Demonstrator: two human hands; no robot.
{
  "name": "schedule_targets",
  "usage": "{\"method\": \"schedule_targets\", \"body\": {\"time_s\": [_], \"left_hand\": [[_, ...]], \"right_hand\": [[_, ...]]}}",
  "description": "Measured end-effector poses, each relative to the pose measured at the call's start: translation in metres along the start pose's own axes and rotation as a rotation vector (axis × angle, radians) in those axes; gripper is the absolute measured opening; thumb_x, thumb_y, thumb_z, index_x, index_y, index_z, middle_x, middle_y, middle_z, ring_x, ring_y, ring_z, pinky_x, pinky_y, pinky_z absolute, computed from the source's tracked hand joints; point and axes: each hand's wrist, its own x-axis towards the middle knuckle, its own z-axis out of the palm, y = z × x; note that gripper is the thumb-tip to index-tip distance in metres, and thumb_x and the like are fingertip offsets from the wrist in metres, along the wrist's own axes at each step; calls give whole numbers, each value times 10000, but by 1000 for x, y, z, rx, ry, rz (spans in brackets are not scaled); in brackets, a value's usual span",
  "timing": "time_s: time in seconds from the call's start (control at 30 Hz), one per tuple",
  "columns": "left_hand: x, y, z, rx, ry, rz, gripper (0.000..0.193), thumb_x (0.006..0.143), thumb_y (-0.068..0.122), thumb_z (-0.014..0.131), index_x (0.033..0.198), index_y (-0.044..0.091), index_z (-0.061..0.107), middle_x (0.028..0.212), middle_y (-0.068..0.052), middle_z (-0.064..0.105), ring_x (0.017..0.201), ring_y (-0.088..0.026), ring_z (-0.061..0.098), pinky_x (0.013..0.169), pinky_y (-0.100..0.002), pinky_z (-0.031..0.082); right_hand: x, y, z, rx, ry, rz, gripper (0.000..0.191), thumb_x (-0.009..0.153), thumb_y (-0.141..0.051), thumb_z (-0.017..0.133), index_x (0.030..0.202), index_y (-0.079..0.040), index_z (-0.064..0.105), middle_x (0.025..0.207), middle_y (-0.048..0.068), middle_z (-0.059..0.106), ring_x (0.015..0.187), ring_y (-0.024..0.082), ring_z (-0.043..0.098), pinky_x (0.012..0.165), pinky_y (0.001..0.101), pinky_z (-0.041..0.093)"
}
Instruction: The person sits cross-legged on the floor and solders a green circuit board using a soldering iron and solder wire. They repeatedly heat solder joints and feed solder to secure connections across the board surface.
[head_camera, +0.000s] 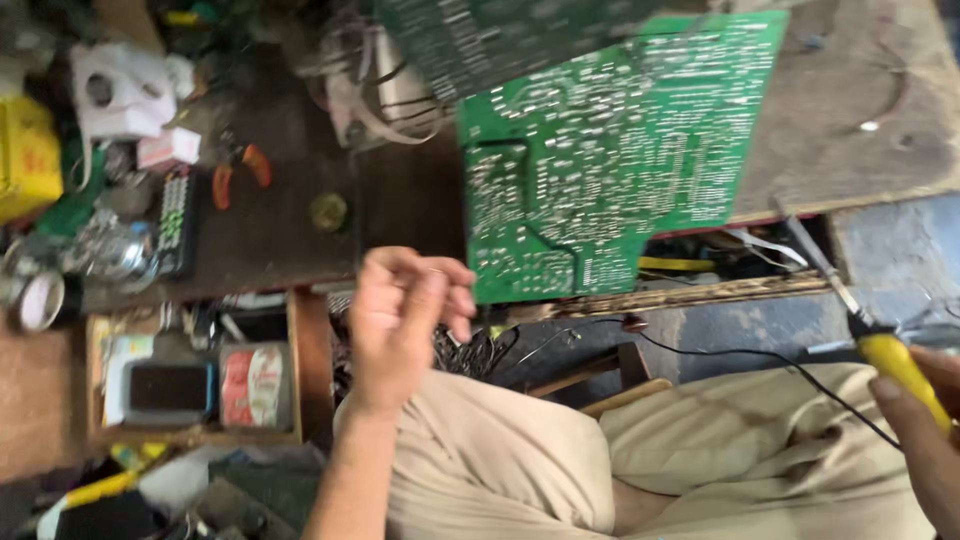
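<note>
My left hand (405, 315) hovers in the middle of the view, just below the front edge of a large green circuit board (620, 160) that lies solder side up on the workbench. Its fingers are curled with the thumb against the fingertips, and I see nothing between them. My right hand (925, 430) at the lower right grips the yellow handle of a soldering iron (898, 365). The iron's metal shaft points up and left towards the board's right corner, stopping short of it. A black cable (760, 355) trails across my lap.
A second, darker board (500, 40) overlaps the green one at the top. Orange-handled pliers (240, 170), a black keypad device (175, 225), a white plastic part (120, 90) and a yellow box (25, 155) crowd the left. A wooden tray (300, 370) holds a red-and-white roll (255, 385).
</note>
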Motion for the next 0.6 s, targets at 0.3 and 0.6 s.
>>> {"method": "schedule_targets", "body": {"time_s": [0.3, 0.6], "left_hand": [[-32, 22, -108, -220, 459, -68, 140, 1020, 43, 529, 1142, 112, 521, 919, -88, 631, 704, -130, 573, 513, -255, 433], [-93, 48, -152, -134, 518, -4, 140, 1092, 233, 532, 1162, 113, 515, 911, -79, 607, 689, -116, 542, 490, -233, 401]], "right_hand": [[-11, -222, 118, -161, -528, -312, 373, 824, -158, 739, 1182, -58, 711, 930, 125, 780, 743, 214, 741, 646, 334, 578], [2, -322, 318, -14, -518, -586, 255, 888, -122, 691, 1098, 21, 700, 924, 244, 721, 883, 418, 704, 780, 477, 552]]}}
